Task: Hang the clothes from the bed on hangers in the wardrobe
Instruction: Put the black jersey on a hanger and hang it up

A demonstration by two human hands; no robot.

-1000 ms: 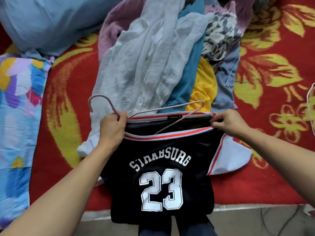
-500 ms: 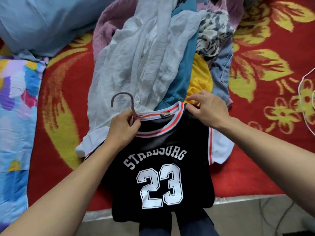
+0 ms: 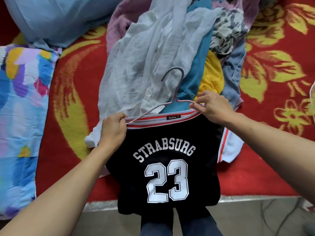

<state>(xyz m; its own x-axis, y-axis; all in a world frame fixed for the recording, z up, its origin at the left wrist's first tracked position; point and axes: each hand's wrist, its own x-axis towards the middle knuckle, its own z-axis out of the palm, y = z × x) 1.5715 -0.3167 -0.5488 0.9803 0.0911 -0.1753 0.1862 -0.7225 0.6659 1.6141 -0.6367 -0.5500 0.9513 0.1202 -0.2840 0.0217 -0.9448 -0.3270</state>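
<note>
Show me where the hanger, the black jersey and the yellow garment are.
hanger (image 3: 175,101), head view, on the neck below the hook.
black jersey (image 3: 163,138), head view, on the cloth above the lettering.
yellow garment (image 3: 213,74), head view, on its middle.

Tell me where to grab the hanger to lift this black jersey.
Grip the hanger by its bare stem just under the hook, coming from above on the far side. Its arms run into the jersey collar, where the left hand and right hand are pinching, so only the stem and hook stand clear.
</note>
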